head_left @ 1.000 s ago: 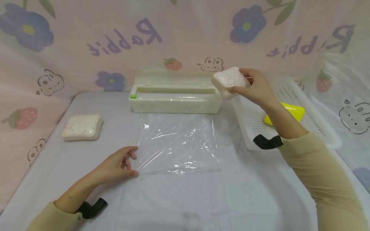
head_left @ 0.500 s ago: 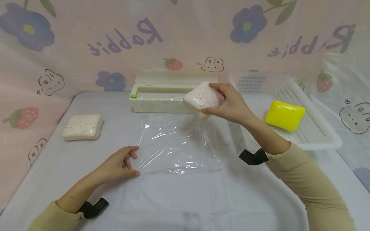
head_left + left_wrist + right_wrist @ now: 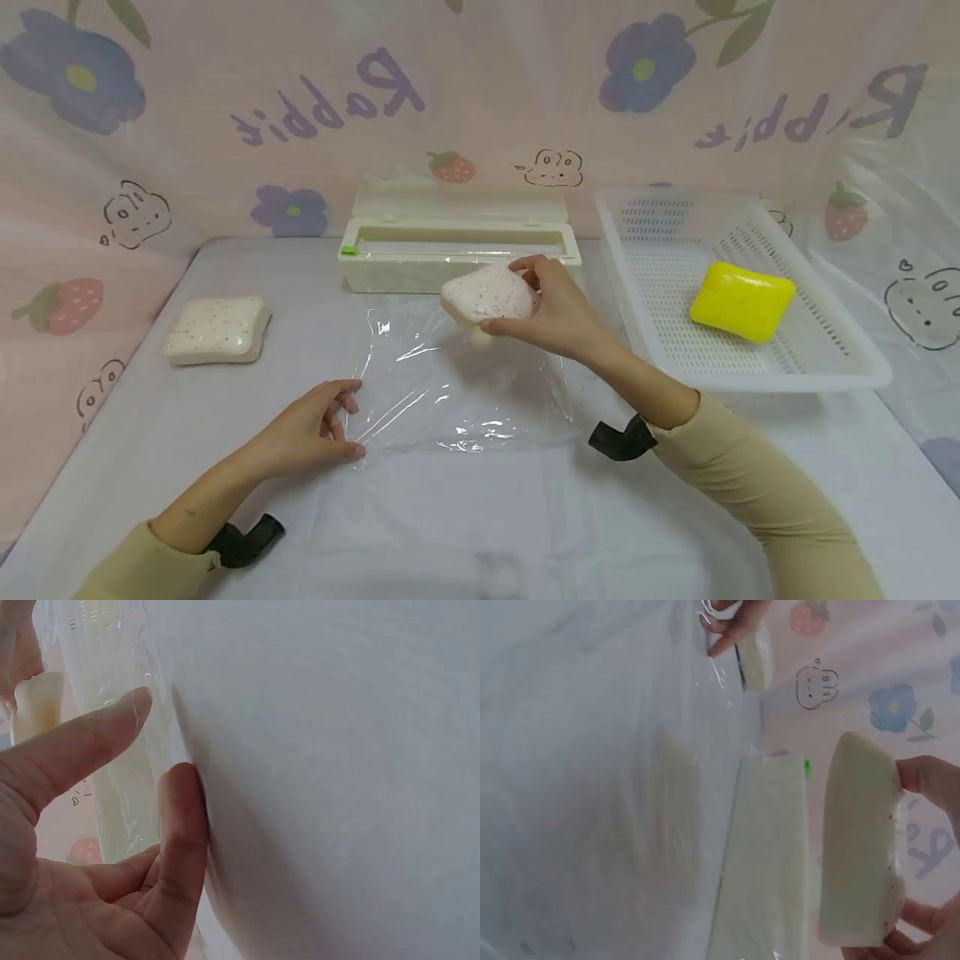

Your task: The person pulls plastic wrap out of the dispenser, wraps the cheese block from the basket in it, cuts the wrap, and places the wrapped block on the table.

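Observation:
My right hand pinches a white, red-speckled bar of soap between thumb and fingers, holding it above a sheet of clear cling film. In the right wrist view the bar shows its plain pale side. The sheet runs toward me from a cream film dispenser box with its lid up. At the sheet's left edge my left hand rests, thumb and fingers apart, touching the film. In the left wrist view the thumb overlaps the film and a bent finger rests against the table.
A second white speckled bar lies on the table at the left. At the right stands a white perforated basket with a yellow bar inside. A printed curtain hangs behind the table.
My right hand has carried the white bar leftward and toward me, from beside the basket to over the film. The yellow bar has come into full view. My left hand stays put.

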### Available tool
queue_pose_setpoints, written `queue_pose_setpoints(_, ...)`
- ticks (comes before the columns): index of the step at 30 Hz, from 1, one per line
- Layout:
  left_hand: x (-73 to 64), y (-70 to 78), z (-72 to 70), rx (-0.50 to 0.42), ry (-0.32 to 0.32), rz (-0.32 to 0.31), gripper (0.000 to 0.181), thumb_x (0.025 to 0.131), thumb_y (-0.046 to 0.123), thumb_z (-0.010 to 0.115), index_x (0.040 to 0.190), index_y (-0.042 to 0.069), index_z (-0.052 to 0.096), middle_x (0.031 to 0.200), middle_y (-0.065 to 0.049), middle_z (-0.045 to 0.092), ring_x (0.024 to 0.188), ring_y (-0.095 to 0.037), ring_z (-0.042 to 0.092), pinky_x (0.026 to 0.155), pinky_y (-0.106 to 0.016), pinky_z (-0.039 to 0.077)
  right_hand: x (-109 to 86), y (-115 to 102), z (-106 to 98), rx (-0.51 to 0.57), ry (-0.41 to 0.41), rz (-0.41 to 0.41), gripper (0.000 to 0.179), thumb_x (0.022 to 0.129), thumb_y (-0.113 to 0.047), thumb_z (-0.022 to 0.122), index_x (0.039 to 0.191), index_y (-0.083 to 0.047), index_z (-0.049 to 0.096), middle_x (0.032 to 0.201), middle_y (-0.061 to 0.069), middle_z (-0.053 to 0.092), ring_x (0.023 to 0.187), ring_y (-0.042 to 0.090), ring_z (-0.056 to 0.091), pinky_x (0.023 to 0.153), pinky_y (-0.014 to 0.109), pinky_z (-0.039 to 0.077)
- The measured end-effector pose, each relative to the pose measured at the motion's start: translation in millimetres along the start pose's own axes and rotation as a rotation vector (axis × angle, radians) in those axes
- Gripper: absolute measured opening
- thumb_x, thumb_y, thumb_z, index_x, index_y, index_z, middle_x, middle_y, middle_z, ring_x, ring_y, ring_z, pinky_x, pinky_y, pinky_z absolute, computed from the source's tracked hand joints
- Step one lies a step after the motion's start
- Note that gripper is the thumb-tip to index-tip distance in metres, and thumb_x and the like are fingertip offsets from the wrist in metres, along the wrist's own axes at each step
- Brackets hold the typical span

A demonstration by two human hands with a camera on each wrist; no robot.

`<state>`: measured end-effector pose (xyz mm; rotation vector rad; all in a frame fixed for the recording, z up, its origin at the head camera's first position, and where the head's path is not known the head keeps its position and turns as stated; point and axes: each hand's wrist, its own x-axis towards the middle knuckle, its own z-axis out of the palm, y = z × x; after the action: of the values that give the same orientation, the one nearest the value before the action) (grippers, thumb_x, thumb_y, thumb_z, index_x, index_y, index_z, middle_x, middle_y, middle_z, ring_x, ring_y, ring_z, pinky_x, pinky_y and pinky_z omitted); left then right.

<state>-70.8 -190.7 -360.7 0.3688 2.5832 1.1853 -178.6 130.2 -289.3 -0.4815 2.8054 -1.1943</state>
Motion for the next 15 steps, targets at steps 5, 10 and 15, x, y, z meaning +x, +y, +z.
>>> queue_pose_setpoints(5, 0.1, 0.8, 0.1, 0.009, 0.002, 0.001, 0.08, 0.07, 0.014, 0.083, 0.135, -0.007, 0.041, 0.108, -0.008, 0.054, 0.069, -0.004, 0.054, 0.062, -0.02, 0.044, -4.2, -1.1, 20.6, 0.065, 0.04, 0.081, 0.077, 0.064, -0.039, 0.086, 0.121, -0.008, 0.044, 0.104, 0.008, 0.051, 0.089, 0.022, 0.05, 0.073, 0.031, 0.043)
queue_pose_setpoints(10, 0.1, 1.2, 0.1, 0.018, 0.003, 0.001, 0.08, 0.071, 0.015, 0.082, 0.135, -0.007, 0.041, 0.108, -0.008, 0.054, 0.069, -0.003, 0.053, 0.063, -0.02, 0.044, -6.9, 0.1, 44.1, 0.11, 0.062, 0.138, 0.077, 0.065, -0.043, 0.085, 0.119, -0.008, 0.043, 0.106, 0.008, 0.051, 0.092, 0.023, 0.052, 0.077, 0.033, 0.044)
queue_pose_setpoints(15, 0.0, 1.2, 0.9, 0.01, 0.004, -0.003, 0.079, 0.071, 0.014, 0.082, 0.135, -0.007, 0.041, 0.108, -0.008, 0.054, 0.068, -0.003, 0.053, 0.062, -0.02, 0.043, -8.3, 4.4, 69.7, 0.115, 0.071, 0.165, 0.077, 0.065, -0.042, 0.083, 0.119, -0.004, 0.042, 0.112, 0.011, 0.05, 0.098, 0.025, 0.052, 0.083, 0.035, 0.045)
